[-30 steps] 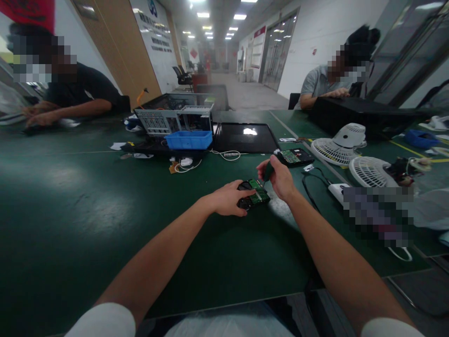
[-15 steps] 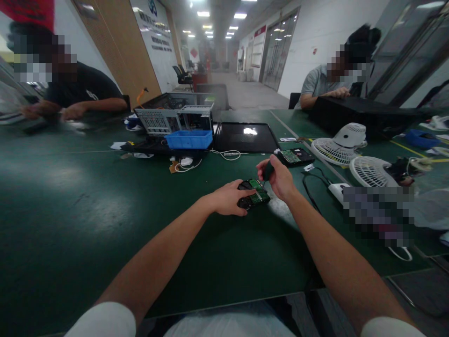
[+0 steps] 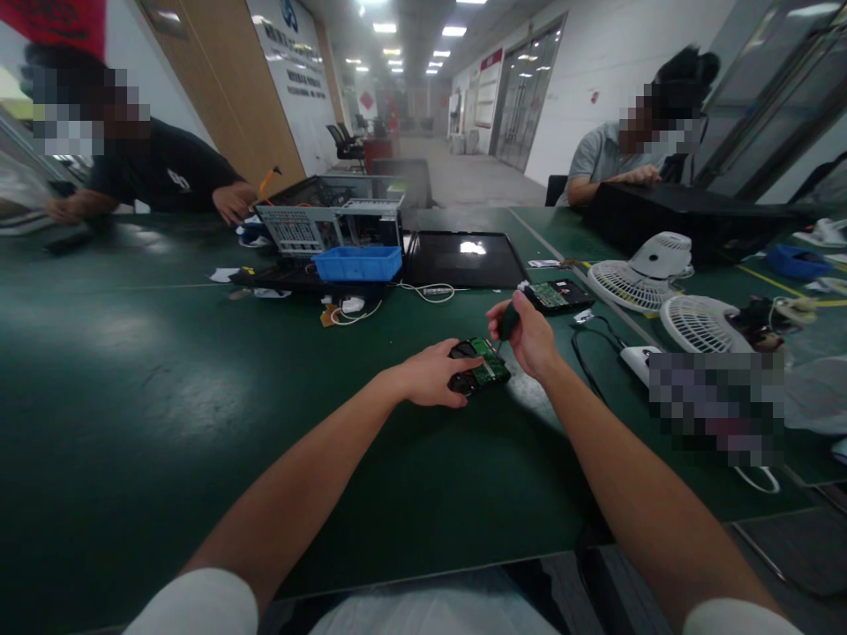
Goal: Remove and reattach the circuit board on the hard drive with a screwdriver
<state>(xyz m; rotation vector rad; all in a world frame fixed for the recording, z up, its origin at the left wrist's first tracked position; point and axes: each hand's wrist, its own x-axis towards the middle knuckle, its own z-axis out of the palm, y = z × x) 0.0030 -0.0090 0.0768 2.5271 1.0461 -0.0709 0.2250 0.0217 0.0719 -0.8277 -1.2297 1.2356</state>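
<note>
A black hard drive point(image 3: 488, 377) with a green circuit board facing up lies on the green table. My left hand point(image 3: 429, 375) grips its left side, with the thumb at the near edge and a finger stretched across the board. In my right hand point(image 3: 533, 339) is a screwdriver point(image 3: 508, 323) with a dark green handle, held upright at a slight tilt. Its thin shaft points down to the right part of the board; whether the tip sits in a screw is too small to tell. Another hard drive point(image 3: 564, 295) lies just beyond my right hand.
An opened computer case point(image 3: 297, 231) stands ahead, with a blue tray point(image 3: 357, 265) before it and a black panel point(image 3: 456, 260) beside it. To the right are white fan parts point(image 3: 668, 256), a power strip point(image 3: 639, 357) and cables. Two co-workers sit across the table.
My hands, the screwdriver and the hard drive are almost unmoved. The co-worker at the left has moved one hand right, towards the computer case.
</note>
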